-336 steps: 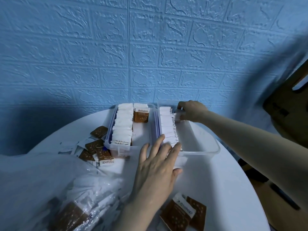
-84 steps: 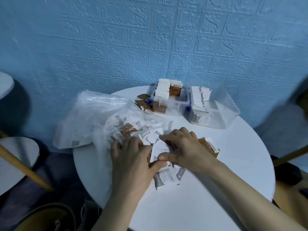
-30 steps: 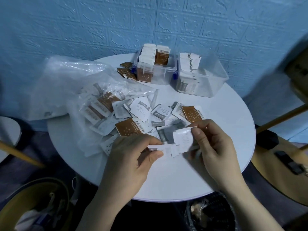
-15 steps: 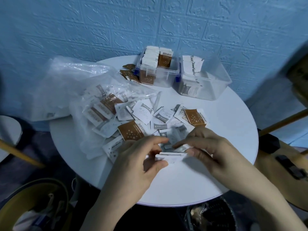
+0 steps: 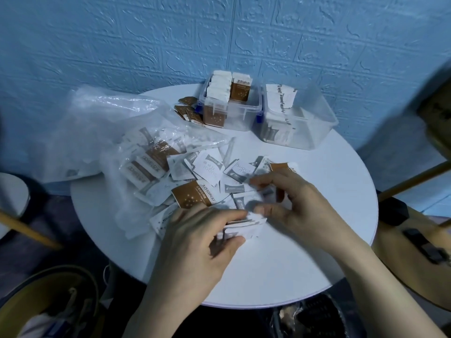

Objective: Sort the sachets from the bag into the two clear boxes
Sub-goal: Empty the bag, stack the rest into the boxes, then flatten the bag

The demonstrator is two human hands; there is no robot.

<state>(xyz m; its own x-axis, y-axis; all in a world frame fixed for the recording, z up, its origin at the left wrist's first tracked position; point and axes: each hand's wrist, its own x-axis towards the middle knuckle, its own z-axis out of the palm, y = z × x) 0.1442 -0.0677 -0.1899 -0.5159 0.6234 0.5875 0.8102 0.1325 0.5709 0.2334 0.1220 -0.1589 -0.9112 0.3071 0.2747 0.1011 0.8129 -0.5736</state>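
Left hand (image 5: 207,236) grasps a small stack of white sachets (image 5: 246,222). Right hand (image 5: 296,206) pinches the stack's far end. Loose sachets (image 5: 210,168) lie just beyond both hands on the surface (image 5: 280,269).

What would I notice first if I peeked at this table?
Probably the messy heap of white and brown sachets spilled across the middle of the round white table, next to a crinkly clear bag on the left. In front of it, the left hand holds a small stack of white sachets while the right hand picks at the heap. At the back stand two clear boxes, partly filled.
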